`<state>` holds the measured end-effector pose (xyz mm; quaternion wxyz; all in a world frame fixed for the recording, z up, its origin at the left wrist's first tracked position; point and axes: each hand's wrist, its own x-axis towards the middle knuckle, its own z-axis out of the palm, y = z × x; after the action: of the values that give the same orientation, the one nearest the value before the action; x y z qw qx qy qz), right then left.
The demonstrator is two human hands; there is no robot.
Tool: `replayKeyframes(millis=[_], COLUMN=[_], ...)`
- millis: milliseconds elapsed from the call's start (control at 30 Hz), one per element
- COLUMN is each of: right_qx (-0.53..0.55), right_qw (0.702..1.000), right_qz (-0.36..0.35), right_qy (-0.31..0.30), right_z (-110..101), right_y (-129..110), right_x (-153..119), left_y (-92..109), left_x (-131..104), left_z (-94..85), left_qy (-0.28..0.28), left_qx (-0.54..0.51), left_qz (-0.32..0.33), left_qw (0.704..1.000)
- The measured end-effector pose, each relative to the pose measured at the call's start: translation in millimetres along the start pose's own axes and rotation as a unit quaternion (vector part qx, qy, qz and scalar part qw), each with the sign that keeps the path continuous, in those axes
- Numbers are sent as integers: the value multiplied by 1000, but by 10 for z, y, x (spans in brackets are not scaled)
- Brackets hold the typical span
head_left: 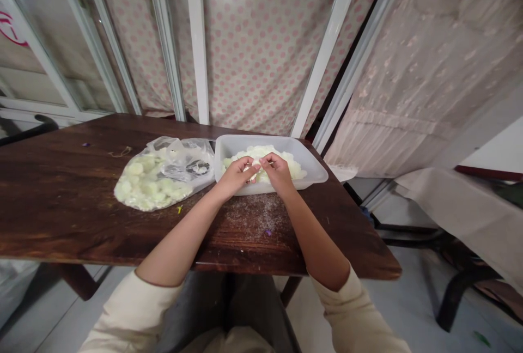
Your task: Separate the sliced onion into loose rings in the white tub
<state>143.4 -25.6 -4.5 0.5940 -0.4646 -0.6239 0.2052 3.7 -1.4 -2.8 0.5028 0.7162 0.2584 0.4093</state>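
Observation:
Over the front of a translucent white plastic tub (310, 170), both hands meet with their fingers closed in a pinch. Between their fingertips is a small pale slice (256, 163), partly hidden by the fingers. My left hand (237, 176) grips it from the left and my right hand (279, 175) from the right. Below and behind them, a heap of pale whitish-green slices (295, 166) lies in the tub; they look like a sliced vegetable. Touching the tub's left side is a clear plastic bag (192, 154) with many similar slices (143, 187) in it.
The dark wooden table (81, 195) bears white grains (253, 217) in front of the tub, a purple scrap (268, 231) and a yellow scrap (180, 209). Behind it stand framed panels with a dotted curtain (261, 48). A covered surface (461, 211) is at the right.

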Motion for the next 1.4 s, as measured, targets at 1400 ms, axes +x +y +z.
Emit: replayKeyframes(millis=[1400], right_qx=[-71], right_qw=[995], right_qz=[-53], right_qy=[37], right_z=[-7], right_y=[49], right_x=[4], left_y=[82], left_x=[-36], left_z=[14], left_qy=[32], left_qx=[-29], left_qz=[-4], left_qw=[999])
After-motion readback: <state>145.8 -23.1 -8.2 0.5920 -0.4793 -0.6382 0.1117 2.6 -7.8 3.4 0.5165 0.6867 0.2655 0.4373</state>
